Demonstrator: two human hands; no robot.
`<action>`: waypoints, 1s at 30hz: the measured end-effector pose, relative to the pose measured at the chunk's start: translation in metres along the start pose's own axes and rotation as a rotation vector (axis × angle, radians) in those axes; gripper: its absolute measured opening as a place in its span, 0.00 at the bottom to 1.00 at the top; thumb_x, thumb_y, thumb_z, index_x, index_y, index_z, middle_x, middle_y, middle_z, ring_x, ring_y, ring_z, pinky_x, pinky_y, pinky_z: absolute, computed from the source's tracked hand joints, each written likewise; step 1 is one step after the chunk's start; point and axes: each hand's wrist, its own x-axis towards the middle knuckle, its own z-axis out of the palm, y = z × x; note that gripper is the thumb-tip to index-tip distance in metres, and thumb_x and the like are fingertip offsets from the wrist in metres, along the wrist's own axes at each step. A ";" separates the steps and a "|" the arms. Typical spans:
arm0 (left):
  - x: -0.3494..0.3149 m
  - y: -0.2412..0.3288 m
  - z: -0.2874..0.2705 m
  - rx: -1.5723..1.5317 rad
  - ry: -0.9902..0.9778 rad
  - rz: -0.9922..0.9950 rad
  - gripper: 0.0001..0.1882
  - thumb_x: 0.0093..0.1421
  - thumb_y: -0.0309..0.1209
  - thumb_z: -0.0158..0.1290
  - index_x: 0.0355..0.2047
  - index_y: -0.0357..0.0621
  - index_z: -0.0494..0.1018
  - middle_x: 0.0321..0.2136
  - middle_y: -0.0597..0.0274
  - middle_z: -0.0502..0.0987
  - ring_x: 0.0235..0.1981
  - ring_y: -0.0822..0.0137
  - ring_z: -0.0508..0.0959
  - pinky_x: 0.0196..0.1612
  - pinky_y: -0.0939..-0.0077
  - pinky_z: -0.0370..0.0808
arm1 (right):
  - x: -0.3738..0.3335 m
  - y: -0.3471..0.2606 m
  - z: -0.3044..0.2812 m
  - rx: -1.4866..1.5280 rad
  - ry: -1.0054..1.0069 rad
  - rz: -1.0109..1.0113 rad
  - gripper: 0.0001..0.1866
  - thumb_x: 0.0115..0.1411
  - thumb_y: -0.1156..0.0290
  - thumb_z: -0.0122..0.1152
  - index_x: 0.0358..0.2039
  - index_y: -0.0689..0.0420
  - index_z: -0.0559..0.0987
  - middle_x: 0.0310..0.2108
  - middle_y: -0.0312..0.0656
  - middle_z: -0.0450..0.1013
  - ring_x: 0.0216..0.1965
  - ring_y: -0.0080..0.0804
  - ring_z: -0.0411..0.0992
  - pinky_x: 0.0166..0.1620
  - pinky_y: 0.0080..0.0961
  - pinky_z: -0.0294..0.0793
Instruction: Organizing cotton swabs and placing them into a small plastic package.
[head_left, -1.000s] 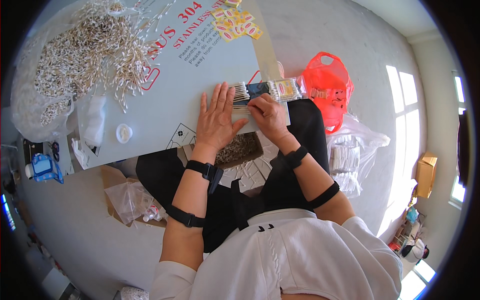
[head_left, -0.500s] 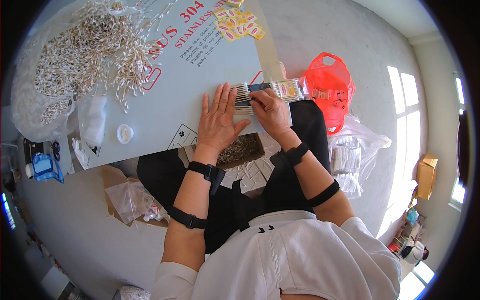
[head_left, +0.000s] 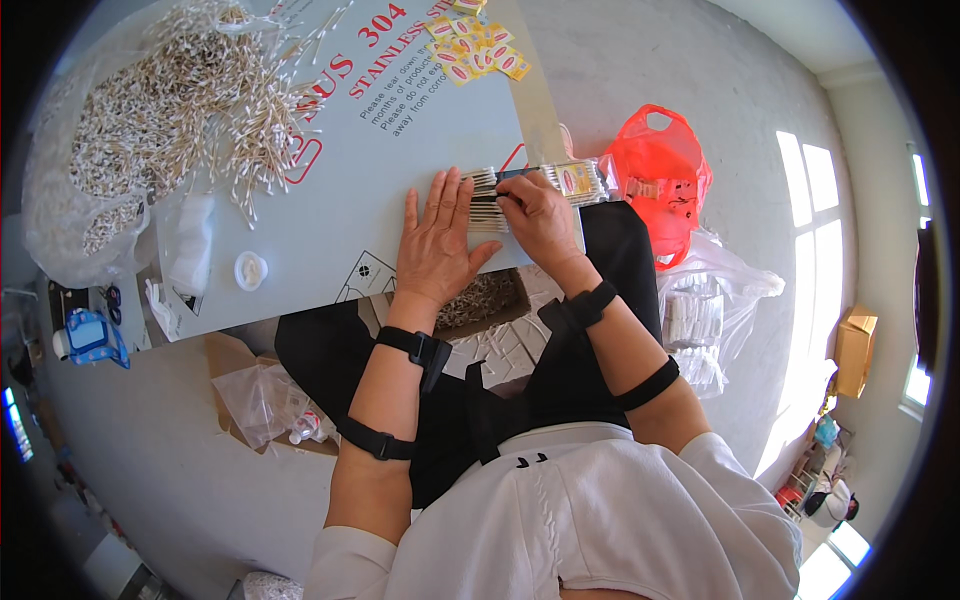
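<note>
My left hand (head_left: 438, 235) lies flat on the table with its fingers stretched out, along the left ends of a row of cotton swabs (head_left: 487, 216). The swabs lie side by side, partly covered by both hands. Over their right part my right hand (head_left: 543, 220) is closed, thumb and fingertips pressed together; whatever is pinched there is too small or hidden to make out. Just beyond the right hand sits a clear pack of cotton swabs with a yellow card (head_left: 577, 180). A dark strip (head_left: 514, 173) shows beside the swabs.
A large plastic bag (head_left: 60, 220) spills a heap of loose cotton swabs (head_left: 190, 110) at the far left. Yellow cards (head_left: 478, 48) lie at the back. A small white tub (head_left: 250, 269) stands left. Right of the table are a red bag (head_left: 660, 165) and clear bag (head_left: 705, 320).
A few swabs in the row have shifted toward me, so the gap between the two groups has moved farther back. My right fingertips have moved slightly; my left hand stays put.
</note>
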 end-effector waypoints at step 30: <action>0.001 0.003 -0.002 -0.001 -0.023 0.007 0.44 0.59 0.54 0.51 0.68 0.43 0.50 0.70 0.54 0.50 0.71 0.58 0.48 0.70 0.49 0.40 | 0.072 0.018 0.009 -0.007 -0.151 -0.157 0.04 0.51 0.76 0.64 0.29 0.57 0.80 0.29 0.43 0.72 0.32 0.43 0.74 0.37 0.34 0.73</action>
